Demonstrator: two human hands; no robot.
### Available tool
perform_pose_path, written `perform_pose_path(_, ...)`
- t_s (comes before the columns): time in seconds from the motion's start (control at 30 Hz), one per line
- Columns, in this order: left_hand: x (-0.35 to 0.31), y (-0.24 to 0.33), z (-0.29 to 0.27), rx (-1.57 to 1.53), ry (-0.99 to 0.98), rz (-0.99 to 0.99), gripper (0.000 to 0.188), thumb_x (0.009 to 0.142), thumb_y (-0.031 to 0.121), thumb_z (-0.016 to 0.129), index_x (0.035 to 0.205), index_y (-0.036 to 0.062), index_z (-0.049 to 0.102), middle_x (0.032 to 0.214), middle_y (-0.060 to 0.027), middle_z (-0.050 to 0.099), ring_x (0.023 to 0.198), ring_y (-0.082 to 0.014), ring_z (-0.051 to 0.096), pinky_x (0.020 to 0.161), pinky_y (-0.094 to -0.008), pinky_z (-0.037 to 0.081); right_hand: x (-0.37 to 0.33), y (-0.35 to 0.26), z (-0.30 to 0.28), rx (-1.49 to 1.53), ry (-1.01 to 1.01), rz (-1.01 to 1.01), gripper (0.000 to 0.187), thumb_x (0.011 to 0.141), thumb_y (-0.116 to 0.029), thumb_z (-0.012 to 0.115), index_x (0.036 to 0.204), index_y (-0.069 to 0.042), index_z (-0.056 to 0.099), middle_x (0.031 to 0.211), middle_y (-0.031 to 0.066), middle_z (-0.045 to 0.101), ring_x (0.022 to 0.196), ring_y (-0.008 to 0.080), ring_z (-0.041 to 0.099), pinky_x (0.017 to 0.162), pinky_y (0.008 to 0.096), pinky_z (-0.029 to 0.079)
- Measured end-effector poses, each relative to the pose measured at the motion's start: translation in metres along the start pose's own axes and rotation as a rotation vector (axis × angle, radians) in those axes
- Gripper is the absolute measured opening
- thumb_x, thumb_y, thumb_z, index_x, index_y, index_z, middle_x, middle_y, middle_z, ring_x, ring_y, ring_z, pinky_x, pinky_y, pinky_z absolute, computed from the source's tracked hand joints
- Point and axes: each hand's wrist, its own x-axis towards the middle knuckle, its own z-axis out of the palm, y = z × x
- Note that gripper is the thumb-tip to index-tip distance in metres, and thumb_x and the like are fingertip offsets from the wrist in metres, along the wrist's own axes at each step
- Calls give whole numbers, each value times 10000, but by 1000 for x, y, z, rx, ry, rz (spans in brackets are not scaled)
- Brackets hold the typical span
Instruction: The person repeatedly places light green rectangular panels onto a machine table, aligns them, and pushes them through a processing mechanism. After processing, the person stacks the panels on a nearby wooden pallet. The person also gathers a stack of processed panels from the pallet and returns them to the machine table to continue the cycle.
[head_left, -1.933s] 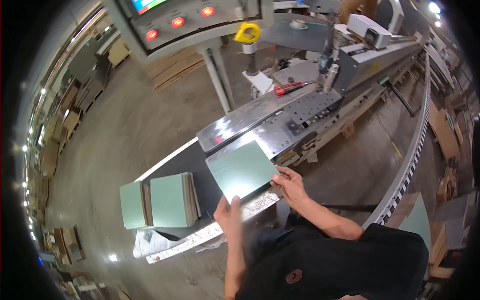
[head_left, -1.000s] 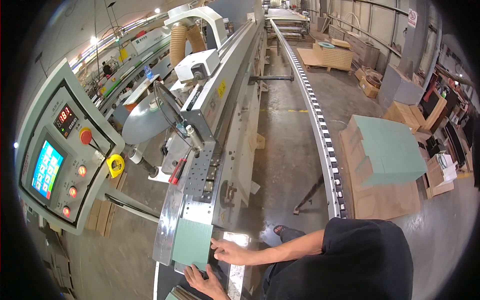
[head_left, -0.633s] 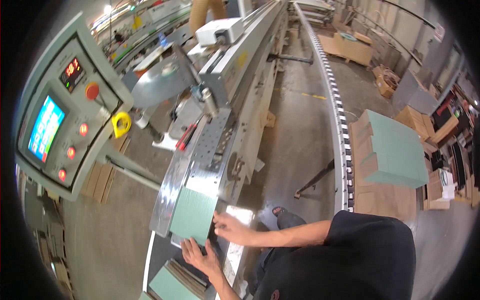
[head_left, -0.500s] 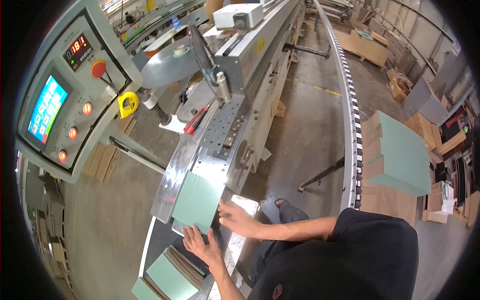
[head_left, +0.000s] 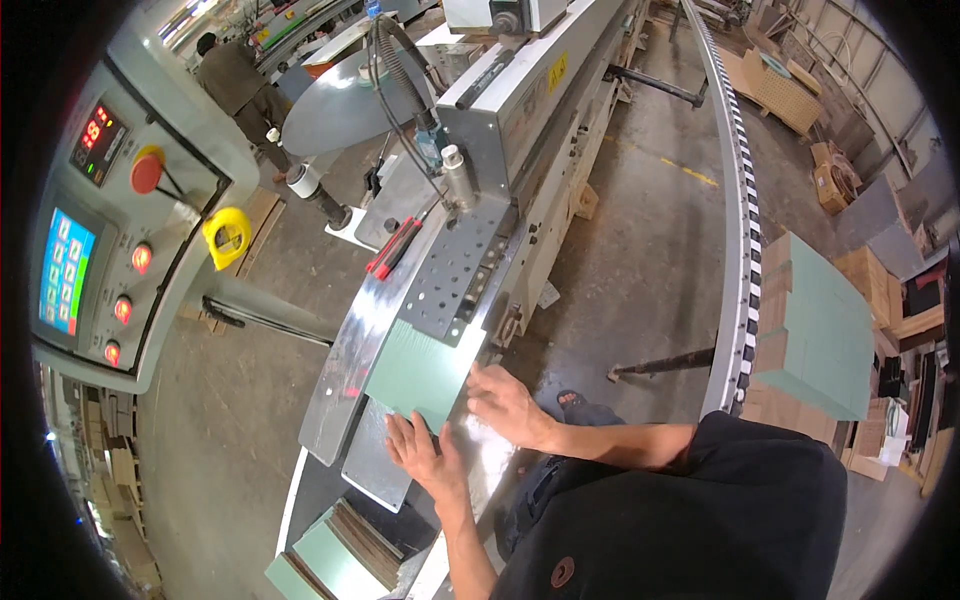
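Observation:
A light green rectangular panel (head_left: pixel 418 372) lies flat on the machine's metal table, its far end against or under the perforated dark plate (head_left: pixel 450 265). My left hand (head_left: pixel 430 458) is open, with spread fingertips at the panel's near edge. Along the panel's right edge, my right hand (head_left: pixel 508 404) touches it with loosely bent fingers, slightly apart; neither hand wraps round it. Below and left of my left hand, a bare grey plate (head_left: pixel 378 465) shows. Stacked green panels (head_left: pixel 335 550) with brown edges stand closer to me on the dark surface.
A control box (head_left: pixel 150 230) with a tape measure (head_left: pixel 227 238) on it stands left. Red-handled pliers or cutters (head_left: pixel 395 248) lie beside the perforated plate. A long rail (head_left: pixel 738 170) runs along the right, past a big green panel stack (head_left: pixel 815 325). Another person (head_left: pixel 235 85) stands far left.
The green panel has slid forward, toward the perforated plate, and both hands have moved along with it. More of the grey plate behind it shows. The view has shifted; another person now appears far left.

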Motion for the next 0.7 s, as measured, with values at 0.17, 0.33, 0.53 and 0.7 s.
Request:
perform_pose_path(0.17, 33, 34, 33, -16, -11, 40, 502, 828, 139, 730, 1288, 9, 578, 1408, -264, 504, 1411, -401, 369, 1148, -545, 227, 38, -5, -44, -22, -2, -20, 474, 908, 35, 610, 1363, 36, 479, 1072, 106, 529, 894, 168, 603, 773, 265, 521)
perform_pose_path(0.33, 69, 71, 69, -23, -4, 75, 517, 798, 142, 740, 1255, -34, 572, 1375, -274, 520, 1380, -421, 398, 1140, -547, 247, 76, 4, -90, -30, 6, 5, 480, 914, 65, 606, 1377, 52, 478, 1080, 90, 536, 938, 153, 605, 815, 249, 531)
perform_pose_path(0.53, 119, 126, 109, -125, 39, 73, 408, 784, 137, 758, 1133, -50, 660, 970, -257, 676, 959, -423, 626, 931, -499, 438, 129, 9, -143, -233, 149, -12, 337, 916, 7, 613, 1251, 45, 597, 1074, 60, 552, 885, 107, 586, 781, 228, 502)
perform_pose_path(0.7, 148, 156, 135, -185, 13, 83, 386, 812, 148, 729, 1140, -44, 664, 940, -261, 683, 939, -440, 630, 890, -483, 464, 156, 5, -176, -131, 173, -17, 453, 923, -17, 614, 1360, 41, 510, 1126, 105, 551, 971, 156, 588, 846, 276, 522)
